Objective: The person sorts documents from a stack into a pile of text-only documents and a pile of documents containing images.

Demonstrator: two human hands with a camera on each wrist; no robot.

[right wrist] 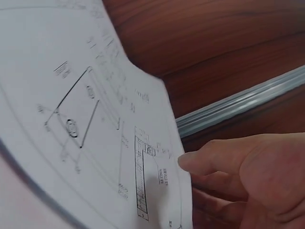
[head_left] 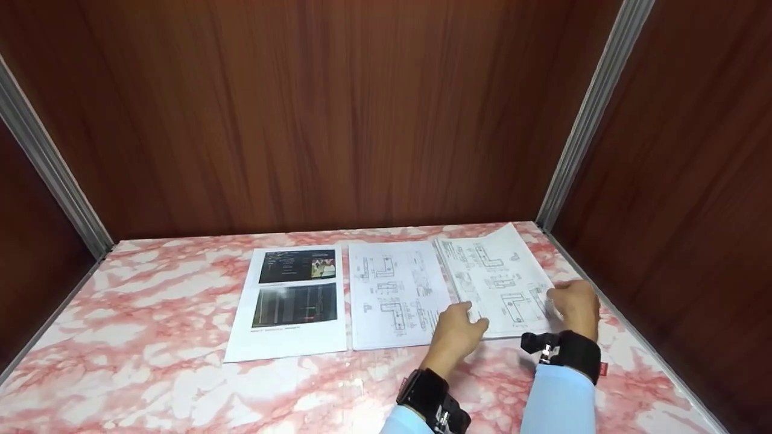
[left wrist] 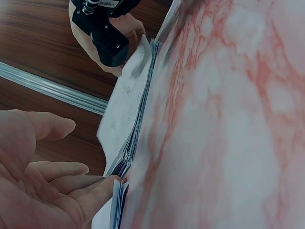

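Observation:
A stack of printed sheets with technical drawings [head_left: 503,283] lies at the right of the row of papers, its far right corner lifted. My right hand [head_left: 576,304] is at its right edge; in the right wrist view the thumb [right wrist: 190,162] is on the edge and the fingers are behind the paper. At the stack's near left corner is my left hand [head_left: 458,331], thumb apart from the fingers. In the left wrist view its fingertips [left wrist: 102,183] touch the layered page edges. Another drawing stack [head_left: 395,289] sits just left of this one.
A sheet with two dark printed pictures [head_left: 244,340] lies farther left. The red-and-white marbled table [head_left: 151,337] is bounded by brown wood-look panels [head_left: 301,120] with metal corner posts [head_left: 594,114].

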